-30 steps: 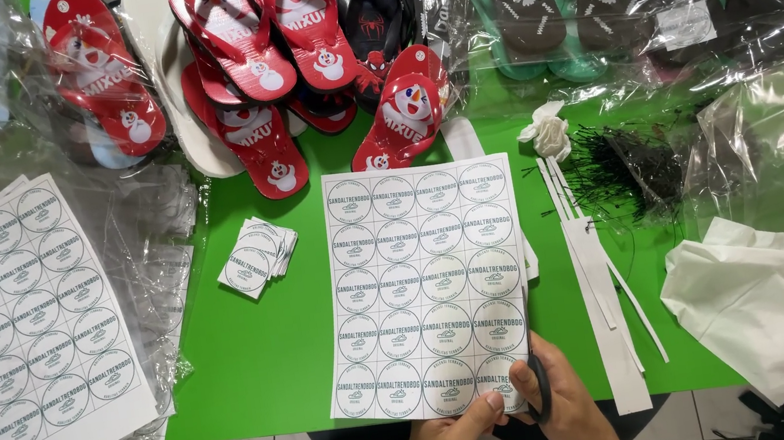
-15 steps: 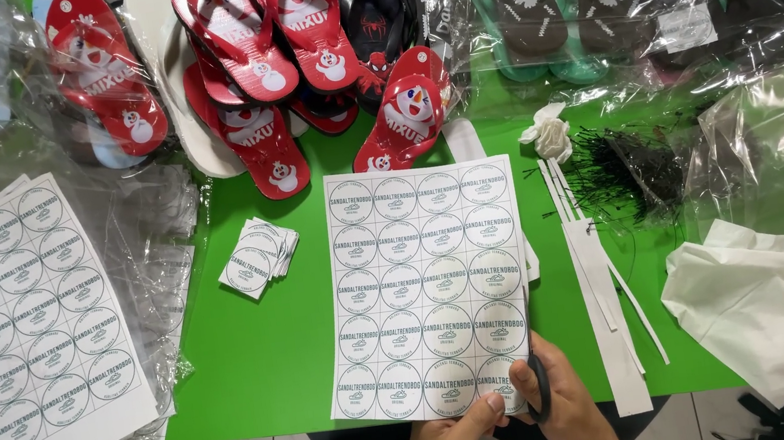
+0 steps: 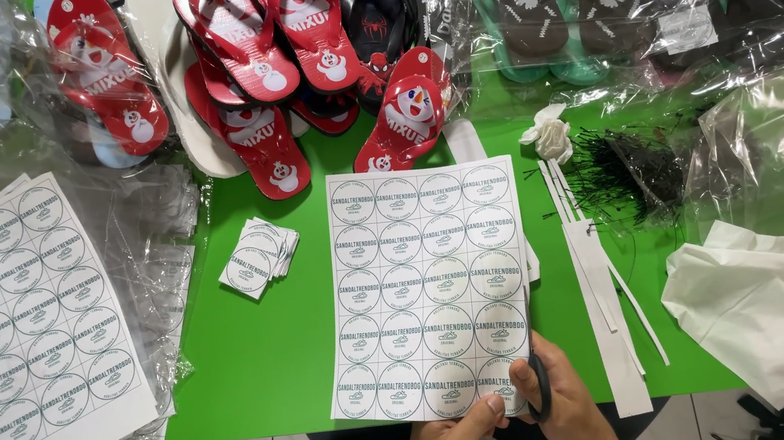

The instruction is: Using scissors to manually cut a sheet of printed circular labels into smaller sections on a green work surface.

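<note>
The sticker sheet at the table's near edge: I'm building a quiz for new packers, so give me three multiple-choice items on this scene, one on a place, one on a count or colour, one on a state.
1. Where does the small stack of cut labels lie?
A. Left of the sticker sheet
B. On the white cloth
C. Among the sandals

2. How many columns of round labels does that sheet have?
A. Two
B. Four
C. Six

3. What does the right hand hold?
A. A pen
B. Nothing
C. Black-handled scissors

Answers:
1 A, the stack sits on the green table just left of the sheet.
2 B, each row shows four circles.
3 C, its fingers pass through the scissor loop at the sheet's lower right corner, while the left hand pinches the sheet's bottom edge.
</note>
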